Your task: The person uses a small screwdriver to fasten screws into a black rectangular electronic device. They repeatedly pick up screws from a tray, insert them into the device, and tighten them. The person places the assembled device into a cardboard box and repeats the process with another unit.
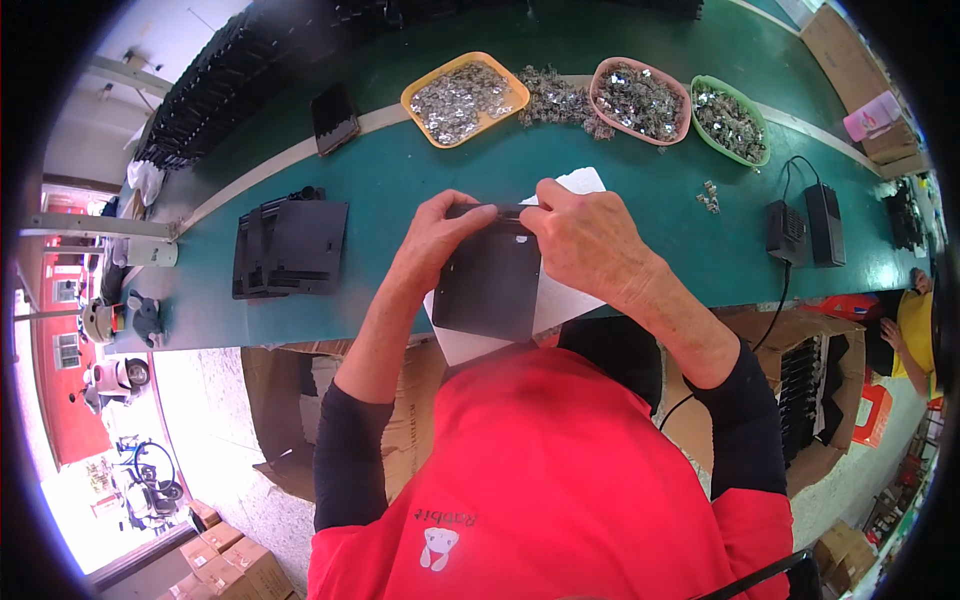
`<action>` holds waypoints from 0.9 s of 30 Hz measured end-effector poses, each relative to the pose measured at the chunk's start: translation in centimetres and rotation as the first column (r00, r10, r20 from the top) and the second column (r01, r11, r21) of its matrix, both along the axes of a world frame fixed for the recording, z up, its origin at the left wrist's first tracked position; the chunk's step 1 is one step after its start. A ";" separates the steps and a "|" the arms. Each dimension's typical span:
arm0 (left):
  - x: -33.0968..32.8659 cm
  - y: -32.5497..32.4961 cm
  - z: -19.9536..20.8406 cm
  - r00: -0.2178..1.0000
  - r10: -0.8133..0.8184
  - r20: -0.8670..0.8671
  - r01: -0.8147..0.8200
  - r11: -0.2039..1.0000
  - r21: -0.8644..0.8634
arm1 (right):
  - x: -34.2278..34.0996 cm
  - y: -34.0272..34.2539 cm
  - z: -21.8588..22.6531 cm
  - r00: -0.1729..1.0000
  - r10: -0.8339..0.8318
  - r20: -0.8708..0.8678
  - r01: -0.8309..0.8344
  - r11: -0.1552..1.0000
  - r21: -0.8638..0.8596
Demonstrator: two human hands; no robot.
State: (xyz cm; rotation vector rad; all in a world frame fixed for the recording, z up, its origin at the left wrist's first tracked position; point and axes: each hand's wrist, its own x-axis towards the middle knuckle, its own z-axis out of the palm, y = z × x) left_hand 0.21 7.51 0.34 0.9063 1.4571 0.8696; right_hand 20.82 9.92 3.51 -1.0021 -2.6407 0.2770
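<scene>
A flat black plastic panel (488,280) lies over a white sheet (573,300) at the near edge of the green table. My left hand (440,232) grips the panel's far left corner, thumb on top. My right hand (585,235) is closed at the far right corner, its fingertips pressed on the far edge; anything small between them is hidden. A small bright metal spot shows on the panel beside the right fingers. Left of my hands sits a stack of similar black panels (300,245).
Small metal clips fill a yellow tray (410,100), a pink tray (688,125) and a green tray (765,150). Loose clips (560,100) lie between trays. Two black corded devices (787,232) stand right. Cardboard boxes (275,400) sit below the table edge. Another person (915,335) is at far right.
</scene>
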 end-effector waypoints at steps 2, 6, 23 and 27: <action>0.1 0.1 -0.3 0.999 0.008 -0.053 -0.007 1.000 0.011 | 0.4 0.0 -0.1 1.000 0.005 -0.005 -0.005 1.000 0.006; 1.1 -0.3 0.0 0.961 -0.013 -0.275 0.047 0.992 0.118 | 1.5 -0.2 0.0 0.998 -0.013 0.063 0.011 1.000 0.023; 1.1 -1.0 0.1 0.945 -0.054 -0.321 0.113 0.979 0.168 | 2.0 -1.1 -1.6 1.000 -0.011 -0.004 0.011 0.996 0.084; 1.1 -1.0 0.2 0.949 -0.052 -0.312 0.104 0.982 0.155 | 2.0 -1.2 -2.0 1.000 -0.017 -0.013 0.018 0.996 0.092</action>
